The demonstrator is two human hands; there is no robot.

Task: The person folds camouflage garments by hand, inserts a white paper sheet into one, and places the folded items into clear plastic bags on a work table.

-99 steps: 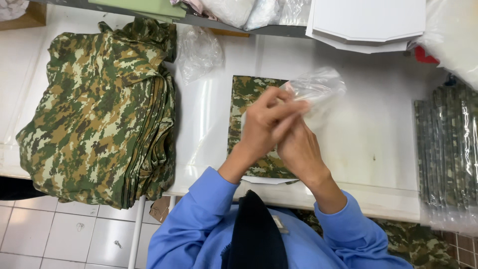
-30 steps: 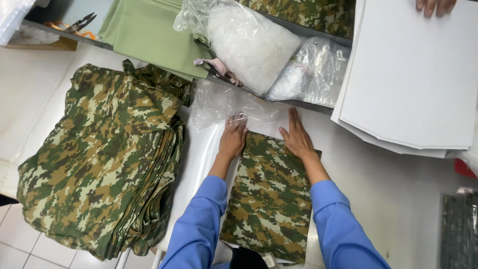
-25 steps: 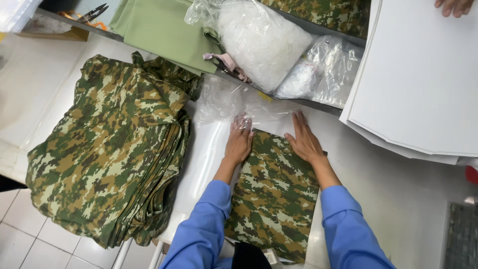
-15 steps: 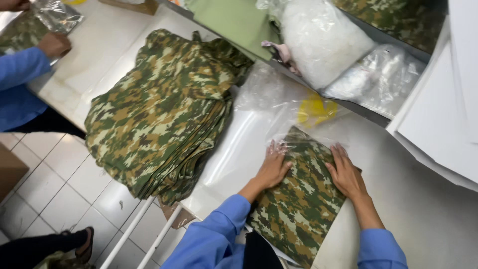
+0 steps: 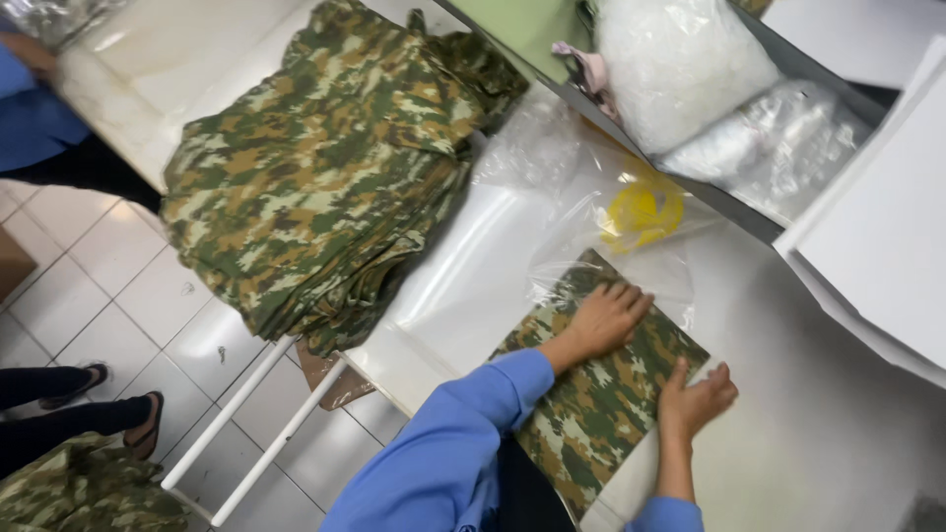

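Clearly both hands, left hand and right hand, press flat, open-palmed on the folded camouflage garment; the clear bag might bunch, snagging its corner.

Both arms, in blue sleeves, reach forward from the near edge of the view. The left hand lies palm down, fingers spread flat and pointing toward the far right. The right hand, just to its right and nearer, is also open, palm down, fingers together, with the bare wrist showing beyond the cuff.
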